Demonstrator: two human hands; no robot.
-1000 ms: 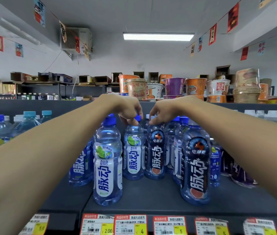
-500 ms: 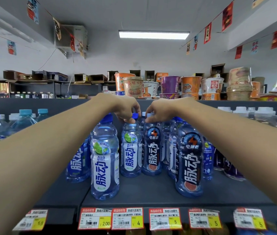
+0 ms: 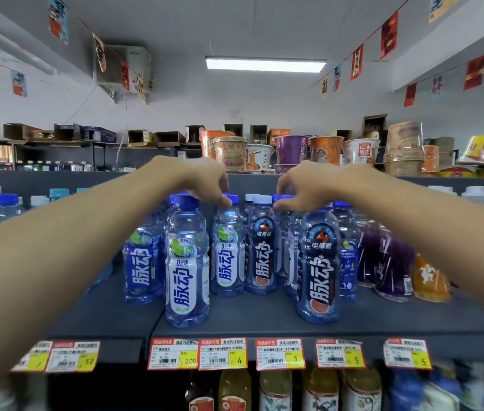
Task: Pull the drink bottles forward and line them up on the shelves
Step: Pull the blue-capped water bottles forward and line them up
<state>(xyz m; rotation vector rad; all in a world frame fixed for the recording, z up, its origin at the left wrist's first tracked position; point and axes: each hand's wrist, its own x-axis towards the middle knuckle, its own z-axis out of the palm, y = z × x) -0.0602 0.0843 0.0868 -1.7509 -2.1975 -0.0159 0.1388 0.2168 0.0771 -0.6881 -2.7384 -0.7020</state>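
Hands [image 3: 205, 185] wider apart, atop bottles [image 3: 227, 253]

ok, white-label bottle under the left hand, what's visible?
The white-label bottle is clear blue-tinted plastic with a blue cap and a white label bearing blue characters and a green lime graphic. It stands upright on the dark shelf, set back from the front bottle. The left hand grips it at the cap; a dark-label bottle stands close on its right.

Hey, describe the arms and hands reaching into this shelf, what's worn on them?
The left forearm and right forearm are bare to the frame edge, with no sleeves showing. The left hand and right hand wear no gloves; no watch, bracelet or ring shows.
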